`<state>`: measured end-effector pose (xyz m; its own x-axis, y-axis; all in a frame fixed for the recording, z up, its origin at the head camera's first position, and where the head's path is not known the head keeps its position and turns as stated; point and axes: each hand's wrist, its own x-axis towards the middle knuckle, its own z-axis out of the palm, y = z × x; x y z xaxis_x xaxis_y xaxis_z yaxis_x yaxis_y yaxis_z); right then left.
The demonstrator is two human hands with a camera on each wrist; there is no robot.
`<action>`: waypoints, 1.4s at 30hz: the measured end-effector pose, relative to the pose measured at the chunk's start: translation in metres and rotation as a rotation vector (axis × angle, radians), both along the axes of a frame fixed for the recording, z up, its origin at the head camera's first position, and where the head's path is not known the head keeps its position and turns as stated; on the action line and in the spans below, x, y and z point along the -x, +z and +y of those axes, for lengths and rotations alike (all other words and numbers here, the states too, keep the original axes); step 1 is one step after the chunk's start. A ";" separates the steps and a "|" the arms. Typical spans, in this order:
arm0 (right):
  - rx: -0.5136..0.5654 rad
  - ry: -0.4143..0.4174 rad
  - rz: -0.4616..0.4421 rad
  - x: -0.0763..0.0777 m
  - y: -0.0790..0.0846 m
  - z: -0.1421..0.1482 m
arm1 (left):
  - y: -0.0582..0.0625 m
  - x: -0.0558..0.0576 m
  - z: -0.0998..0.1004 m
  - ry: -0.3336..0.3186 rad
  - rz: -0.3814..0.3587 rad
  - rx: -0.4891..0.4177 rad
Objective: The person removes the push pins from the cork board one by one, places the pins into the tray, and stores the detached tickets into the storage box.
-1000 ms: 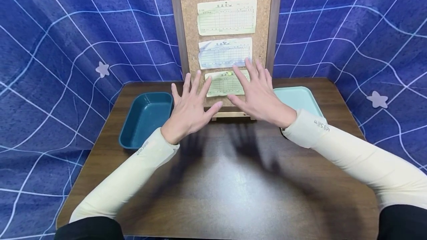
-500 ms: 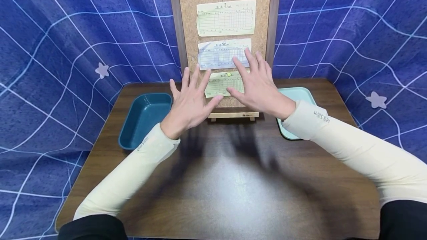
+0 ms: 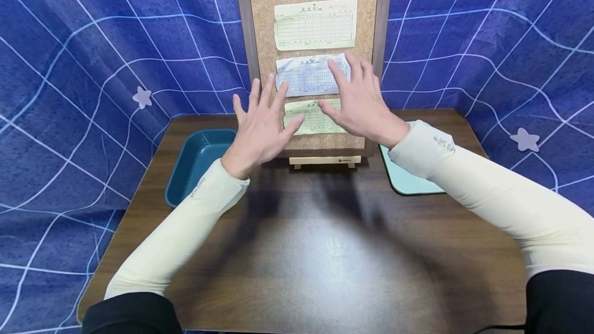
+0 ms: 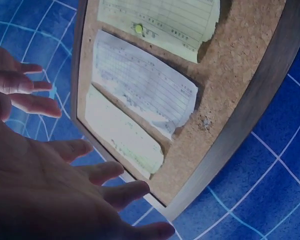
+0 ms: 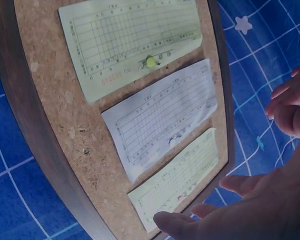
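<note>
A cork board in a dark wooden frame stands upright at the back of the table. Three form slips are on it: a pale green one on top, a white one with blue print in the middle, and a green one at the bottom. A yellow-green push pin holds the bottom slip in the right wrist view. My left hand, fingers spread, hovers before the board's lower left. My right hand, also spread, overlaps the middle and bottom slips in the head view. Both hands hold nothing.
A dark teal bin sits at the table's back left, partly behind the left arm. At the right, a pale mint tray lies partly under the right sleeve. The board rests on a light wooden stand. A blue curtain hangs behind.
Both hands have moved upward in the head view, fingers still spread. The right hand's fingertips now reach the middle slip's upper edge. Board, slips, bin and tray stay put.
</note>
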<state>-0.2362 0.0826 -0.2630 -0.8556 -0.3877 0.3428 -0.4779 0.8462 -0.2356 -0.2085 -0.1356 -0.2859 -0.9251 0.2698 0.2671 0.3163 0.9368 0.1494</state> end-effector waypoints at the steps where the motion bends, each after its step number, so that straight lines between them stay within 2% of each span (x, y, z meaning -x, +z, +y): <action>1: 0.007 -0.005 0.001 0.002 0.001 0.000 | 0.001 0.001 0.000 0.008 0.004 -0.001; 12: 0.038 -0.058 -0.050 0.015 0.010 -0.005 | 0.009 0.011 -0.001 0.024 0.004 -0.017; 20: 0.074 -0.069 -0.065 0.022 0.013 -0.003 | 0.009 0.019 -0.001 0.020 0.046 -0.088; 34: 0.061 -0.105 -0.103 0.038 0.019 -0.005 | 0.011 0.038 -0.003 0.039 0.070 -0.124; 38: 0.061 -0.111 -0.116 0.042 0.023 -0.007 | 0.012 0.045 -0.002 0.008 0.136 -0.154; 42: 0.098 -0.093 -0.080 0.045 0.026 -0.008 | 0.013 0.054 -0.002 -0.075 0.264 -0.204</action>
